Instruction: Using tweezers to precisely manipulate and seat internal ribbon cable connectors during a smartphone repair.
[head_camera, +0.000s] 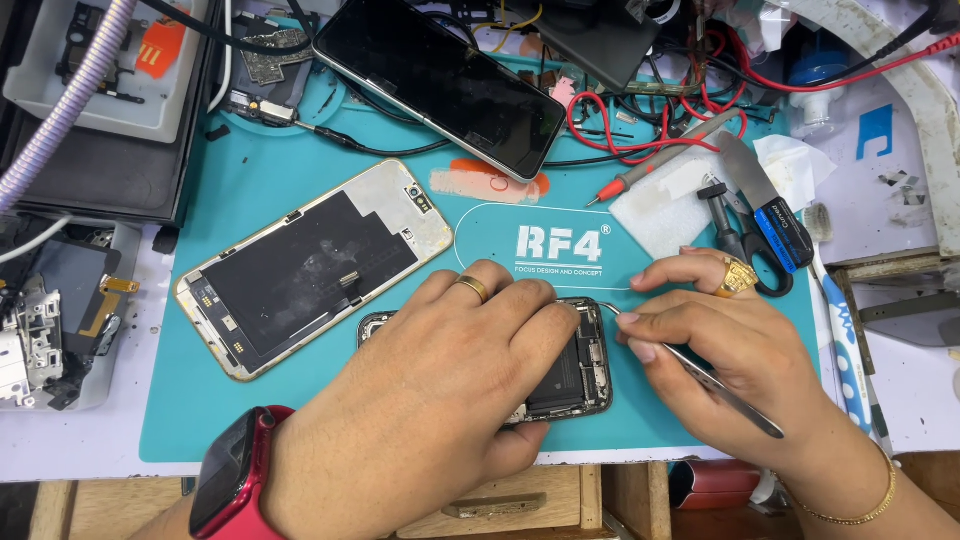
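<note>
My left hand (440, 385) lies flat over an opened phone body (580, 375) on the teal work mat (270, 180), pressing it down; a gold ring sits on one finger and a red watch (235, 470) on the wrist. My right hand (735, 355) pinches metal tweezers (720, 390), whose curved tip touches the phone body's upper right corner. To the left lies a detached phone screen (310, 265), face down, with a gold rim and a small flex cable.
A dark phone (440, 80) lies face up at the back. Scissors (745, 235), a blue-handled blade (765, 205), a white pad (670, 205) and red probe leads (650, 130) crowd the right. Grey parts trays (100, 90) stand at the left, and wooden drawers below.
</note>
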